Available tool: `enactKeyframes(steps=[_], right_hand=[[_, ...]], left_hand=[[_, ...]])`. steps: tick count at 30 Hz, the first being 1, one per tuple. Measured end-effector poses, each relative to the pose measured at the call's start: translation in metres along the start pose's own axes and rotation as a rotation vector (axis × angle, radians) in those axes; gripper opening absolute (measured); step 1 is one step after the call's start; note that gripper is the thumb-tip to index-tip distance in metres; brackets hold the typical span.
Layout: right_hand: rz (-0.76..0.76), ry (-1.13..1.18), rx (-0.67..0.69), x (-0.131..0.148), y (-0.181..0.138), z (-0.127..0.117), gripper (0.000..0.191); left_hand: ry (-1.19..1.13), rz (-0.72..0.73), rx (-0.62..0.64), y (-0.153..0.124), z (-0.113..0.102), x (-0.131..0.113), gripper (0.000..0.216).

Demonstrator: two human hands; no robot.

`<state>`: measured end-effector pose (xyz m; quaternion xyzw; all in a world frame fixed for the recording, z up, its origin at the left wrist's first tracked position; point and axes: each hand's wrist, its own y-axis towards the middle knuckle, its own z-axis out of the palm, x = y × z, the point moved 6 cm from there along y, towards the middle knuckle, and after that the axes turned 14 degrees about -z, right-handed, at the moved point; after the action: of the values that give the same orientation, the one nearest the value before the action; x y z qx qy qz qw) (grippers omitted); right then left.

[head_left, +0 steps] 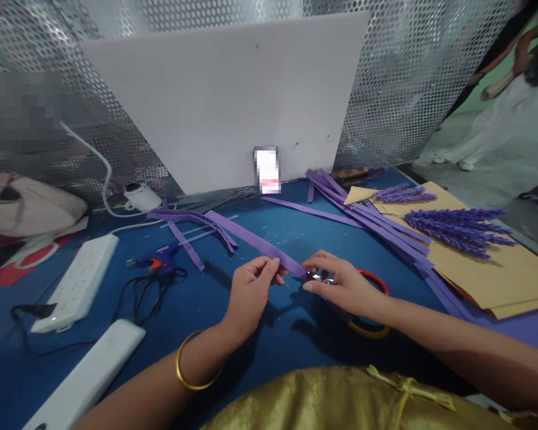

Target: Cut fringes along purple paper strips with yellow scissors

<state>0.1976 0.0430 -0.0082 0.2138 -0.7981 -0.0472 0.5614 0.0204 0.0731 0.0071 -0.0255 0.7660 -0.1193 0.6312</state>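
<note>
A long purple strip (255,239) slants across the middle of the blue table. My left hand (253,286) pinches it between thumb and fingers. Close by on the right, my right hand (343,283) is closed around the metal part of a pair of scissors (371,332), near the strip's lower end. Their red and yellow handle loops stick out behind that hand. The blades are partly hidden, and whether they touch the strip is hard to make out.
Purple strips (385,230) and purple lavender sprigs (457,227) on brown paper (488,286) lie at right. Left are a blue glue gun (159,258) with its cable, a power strip (80,278) and a white bag (40,203). A phone (267,170) leans on a white board (233,101).
</note>
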Motion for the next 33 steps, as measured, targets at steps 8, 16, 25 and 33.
enactKeyframes(steps=[8,16,25,33], right_hand=[[0.086,0.105,0.027,0.005,0.000,-0.006,0.032],[0.128,0.207,0.197,0.000,-0.004,0.014,0.022],[0.084,0.168,0.154,0.003,0.005,-0.010,0.021],[0.081,0.135,0.014,-0.003,0.008,-0.027,0.035]], left_hand=[[-0.048,0.041,0.039,0.000,-0.005,-0.008,0.017],[-0.106,-0.018,0.033,-0.001,-0.002,-0.001,0.015],[-0.115,0.199,-0.239,0.002,-0.036,-0.024,0.010],[-0.458,0.109,-0.214,0.014,-0.039,-0.013,0.015]])
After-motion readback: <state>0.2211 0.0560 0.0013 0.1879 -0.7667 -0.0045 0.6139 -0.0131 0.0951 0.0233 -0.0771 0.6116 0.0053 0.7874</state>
